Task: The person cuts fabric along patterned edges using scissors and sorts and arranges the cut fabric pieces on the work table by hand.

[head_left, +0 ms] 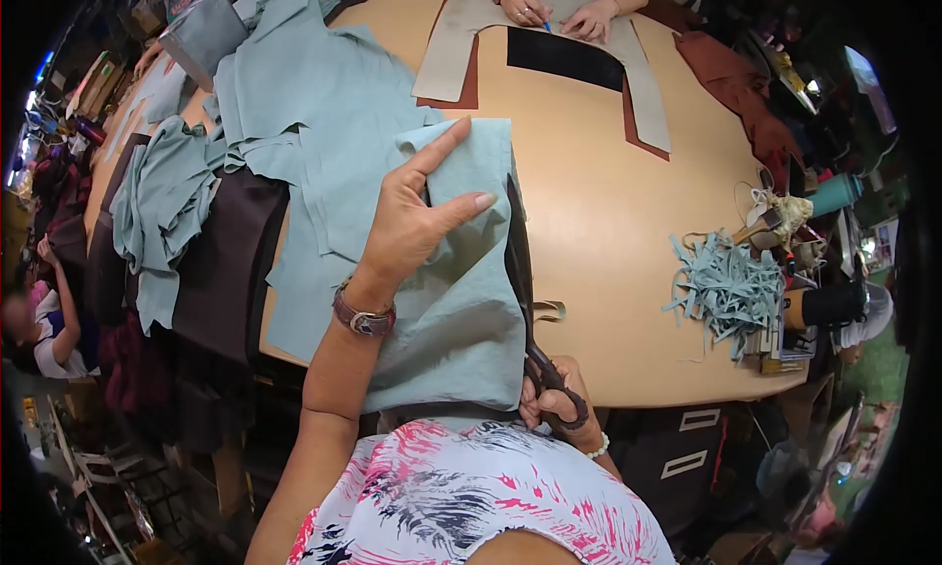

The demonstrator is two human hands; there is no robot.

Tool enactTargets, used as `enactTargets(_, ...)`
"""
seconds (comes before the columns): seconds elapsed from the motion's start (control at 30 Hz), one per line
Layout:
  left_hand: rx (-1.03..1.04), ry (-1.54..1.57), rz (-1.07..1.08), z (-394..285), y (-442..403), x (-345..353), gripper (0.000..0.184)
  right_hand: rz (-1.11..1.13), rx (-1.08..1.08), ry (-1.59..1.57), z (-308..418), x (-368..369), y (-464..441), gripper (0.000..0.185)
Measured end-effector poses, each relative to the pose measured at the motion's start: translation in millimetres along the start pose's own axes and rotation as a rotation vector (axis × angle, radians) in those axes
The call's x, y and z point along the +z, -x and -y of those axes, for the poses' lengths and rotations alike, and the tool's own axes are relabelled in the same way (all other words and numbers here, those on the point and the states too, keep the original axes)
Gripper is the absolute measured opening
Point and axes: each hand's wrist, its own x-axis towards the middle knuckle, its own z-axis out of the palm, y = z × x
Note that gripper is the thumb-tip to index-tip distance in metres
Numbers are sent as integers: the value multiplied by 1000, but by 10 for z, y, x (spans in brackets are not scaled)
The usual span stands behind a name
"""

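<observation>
A piece of light teal cloth lies over the near edge of the table in front of my chest. My left hand rests on its upper part, with thumb and index finger spread apart and the other fingers curled under. Large dark scissors run along the cloth's right edge, blades pointing away from me. Around their handles, at the table's near edge, my right hand is closed. Part of the lower blade is hidden by the cloth.
More teal cloth spreads over the table at the left, beside dark fabric. Teal scraps are heaped at the right. Across the table, a co-worker's hands hold a blue pen over pale pattern pieces.
</observation>
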Motion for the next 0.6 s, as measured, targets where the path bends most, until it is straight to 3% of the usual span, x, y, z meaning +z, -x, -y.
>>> enactTargets(0.37,68,-199,57,-109,133,68,66,-99,-25,135,66,119,-90,35)
enactTargets(0.6,141,-247,131,-139,124,-1,68,-10,-57,4,15,91,-85,41)
